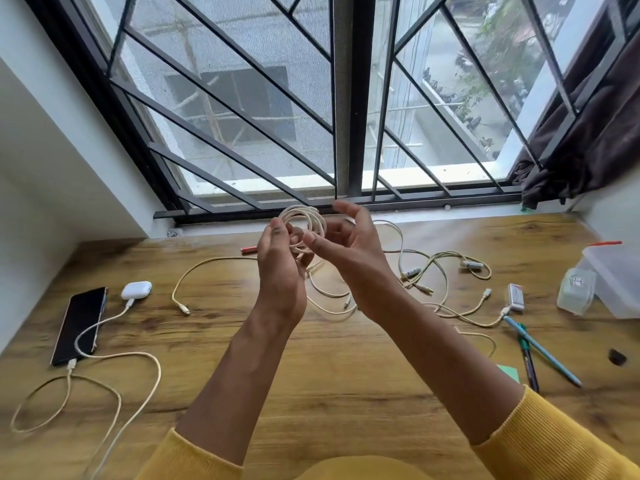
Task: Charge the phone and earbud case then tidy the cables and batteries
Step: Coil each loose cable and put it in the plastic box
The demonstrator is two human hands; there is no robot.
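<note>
Cable-tidy step in hand: cream braided cable wound into a small coil [304, 220], held up in the air above the middle of the wooden desk [329, 393], in front of the window grille. Left hand [280, 271] gripping the coil from the left, fingers curled round the loops. Right hand [349, 251] at the coil's right side, fingers half curled near the loops; whether pinching a strand or just guiding, cannot tell. Tail of the same cable dropping from the coil toward the desk, so winding judged not finished.

Charging part looks done: black smartphone [81, 323] lying flat at far left with a cream cable plugged into its near end; white oval earbud case [136, 289] just beside the phone's far end, also with a cable plugged in.

Still loose: tangle of cream cables [440, 282] right of centre, with small cylindrical batteries [412, 271] lying among it. Clear plastic lidded box [616, 278] at the far right edge, likely destination.

Next move, as judged: feed the remaining tail round the loops, tuck or wrap the end so the coil holds, then set down. Needs tension kept on the loops by the left hand while the right passes the strand.
</note>
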